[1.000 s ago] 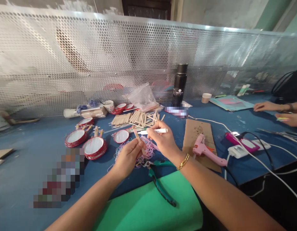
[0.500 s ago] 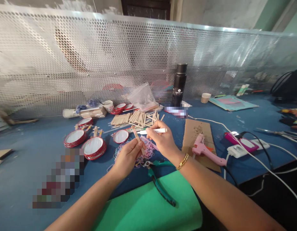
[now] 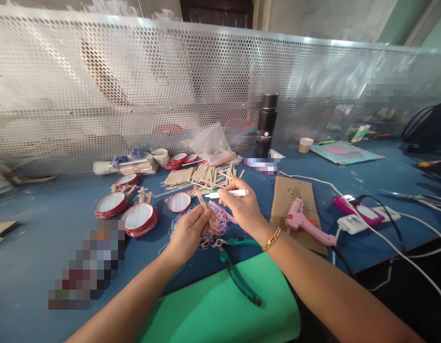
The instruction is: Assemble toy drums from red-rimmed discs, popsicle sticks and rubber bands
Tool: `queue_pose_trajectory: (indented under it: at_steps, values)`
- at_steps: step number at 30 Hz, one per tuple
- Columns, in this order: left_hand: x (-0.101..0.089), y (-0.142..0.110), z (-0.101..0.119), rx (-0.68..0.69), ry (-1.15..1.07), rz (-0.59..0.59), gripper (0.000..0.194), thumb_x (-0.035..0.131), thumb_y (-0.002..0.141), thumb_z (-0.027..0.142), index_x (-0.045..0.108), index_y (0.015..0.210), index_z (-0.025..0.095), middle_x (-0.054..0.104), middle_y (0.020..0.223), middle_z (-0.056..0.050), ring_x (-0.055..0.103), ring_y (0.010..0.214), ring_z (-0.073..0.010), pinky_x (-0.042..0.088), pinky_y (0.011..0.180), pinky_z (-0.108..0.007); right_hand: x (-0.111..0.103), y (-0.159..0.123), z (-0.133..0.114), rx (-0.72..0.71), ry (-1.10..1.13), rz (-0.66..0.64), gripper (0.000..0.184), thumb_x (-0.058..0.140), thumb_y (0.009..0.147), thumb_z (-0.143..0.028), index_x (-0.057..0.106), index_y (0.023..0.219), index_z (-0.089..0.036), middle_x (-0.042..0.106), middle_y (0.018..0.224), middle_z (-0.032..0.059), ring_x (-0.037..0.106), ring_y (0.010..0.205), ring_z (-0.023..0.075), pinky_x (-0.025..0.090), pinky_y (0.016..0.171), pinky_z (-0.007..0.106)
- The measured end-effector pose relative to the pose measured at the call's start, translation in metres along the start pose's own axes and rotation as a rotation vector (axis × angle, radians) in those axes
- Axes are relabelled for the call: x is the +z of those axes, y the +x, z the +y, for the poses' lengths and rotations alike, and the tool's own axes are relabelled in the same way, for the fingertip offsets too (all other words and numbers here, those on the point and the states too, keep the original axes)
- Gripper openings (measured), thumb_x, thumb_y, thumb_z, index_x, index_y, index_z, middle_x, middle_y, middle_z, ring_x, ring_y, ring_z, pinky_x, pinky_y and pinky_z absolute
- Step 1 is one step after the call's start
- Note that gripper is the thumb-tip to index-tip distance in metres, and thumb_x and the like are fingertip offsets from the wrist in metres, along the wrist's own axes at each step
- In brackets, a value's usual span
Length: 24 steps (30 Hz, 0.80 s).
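Blurred patches: a long thing at the lower left of the frame is masked by coarse blocks [image 3: 93, 267] and cannot be made out; whatever lies at the foot of the black bottle [image 3: 266, 126] is masked as well.
Coloured bands: the tangle [image 3: 222, 226] in the centre is partly covered by the left hand [image 3: 189, 231].
Pliers: one handle is laid over the green sheet [image 3: 213, 305], while the end of the other is lost near the right wrist [image 3: 265, 233].
Green sheet: it is cut off by the bottom edge and partly covered by the forearms.
Black bag: it is cropped by the right edge [image 3: 425, 128].
Wooden stick: it is held above the tabletop [image 3: 45, 209] in the centre of the frame, tilted to the upper left [image 3: 199, 194]; its middle is hidden by fingers, and its lower end is shown below them.
Left grip: the stick is pinched between thumb and fingers.
Marker: it is held almost level [image 3: 213, 195], its middle covered by fingers, its tip just beside the stick; whether they touch cannot be told.
Right grip: the marker is pinched by the right hand [image 3: 243, 205], its back end jutting past the fingers.
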State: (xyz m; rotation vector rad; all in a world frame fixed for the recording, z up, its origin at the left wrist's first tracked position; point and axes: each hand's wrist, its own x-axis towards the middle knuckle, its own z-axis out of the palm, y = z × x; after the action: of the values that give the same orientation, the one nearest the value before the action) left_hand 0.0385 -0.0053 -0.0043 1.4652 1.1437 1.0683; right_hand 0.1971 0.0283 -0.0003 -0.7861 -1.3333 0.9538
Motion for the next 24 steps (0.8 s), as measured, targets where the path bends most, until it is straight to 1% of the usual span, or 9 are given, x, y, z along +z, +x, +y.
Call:
queue_pose_trajectory:
  at_steps: [2,6,10,15,19,24]
  values:
    - [0.0000,-0.0003,0.0008,-0.005,0.000,0.003,0.056,0.067,0.081,0.074,0.059,0.071,0.020,0.043,0.058,0.007,0.033,0.054,-0.0106,0.024,0.051,-0.026,-0.0002,-0.0001,-0.0001,0.005,0.010,0.004,0.028,0.070,0.086,-0.043,0.056,0.072,-0.024,0.063,0.064,-0.0020,0.057,0.060,0.0152,0.045,0.060,0.028]
    - [-0.0002,-0.0007,0.0007,-0.003,-0.008,0.002,0.057,0.067,0.080,0.076,0.056,0.069,0.021,0.042,0.058,0.007,0.032,0.053,-0.0106,0.024,0.050,-0.026,-0.0004,-0.0008,-0.0006,-0.011,-0.030,-0.040,0.028,0.070,0.086,-0.042,0.055,0.070,-0.024,0.061,0.063,-0.0025,0.053,0.059,0.0147,0.044,0.059,0.028]
    - [-0.0008,-0.0008,-0.0012,0.003,0.008,0.006,0.057,0.067,0.081,0.076,0.058,0.071,0.021,0.042,0.058,0.007,0.033,0.054,-0.0107,0.024,0.051,-0.026,-0.0005,-0.0010,-0.0011,0.002,-0.005,-0.015,0.028,0.070,0.086,-0.042,0.055,0.071,-0.024,0.062,0.064,-0.0025,0.054,0.059,0.0147,0.043,0.059,0.028]
    - [-0.0007,-0.0007,-0.0005,-0.001,0.001,0.008,0.058,0.067,0.080,0.076,0.055,0.069,0.021,0.042,0.059,0.006,0.032,0.054,-0.0106,0.025,0.051,-0.026,0.0001,-0.0010,0.0001,-0.009,-0.033,-0.047,0.026,0.069,0.085,-0.041,0.056,0.070,-0.024,0.061,0.064,-0.0023,0.052,0.060,0.0148,0.042,0.060,0.029]
    - [-0.0007,0.0000,0.0007,-0.013,-0.004,0.015,0.058,0.068,0.078,0.077,0.056,0.070,0.021,0.041,0.058,0.007,0.032,0.054,-0.0107,0.025,0.051,-0.026,-0.0006,-0.0012,0.0005,-0.005,-0.039,-0.015,0.028,0.069,0.086,-0.043,0.055,0.071,-0.024,0.060,0.064,-0.0026,0.051,0.060,0.0146,0.042,0.060,0.028]
    - [-0.0001,-0.0001,0.0021,-0.010,-0.009,0.025,0.057,0.069,0.079,0.076,0.057,0.069,0.021,0.042,0.059,0.006,0.032,0.054,-0.0108,0.026,0.051,-0.025,-0.0002,-0.0017,-0.0018,0.003,-0.047,-0.049,0.027,0.069,0.085,-0.042,0.055,0.070,-0.024,0.059,0.063,-0.0030,0.051,0.058,0.0144,0.042,0.058,0.028]
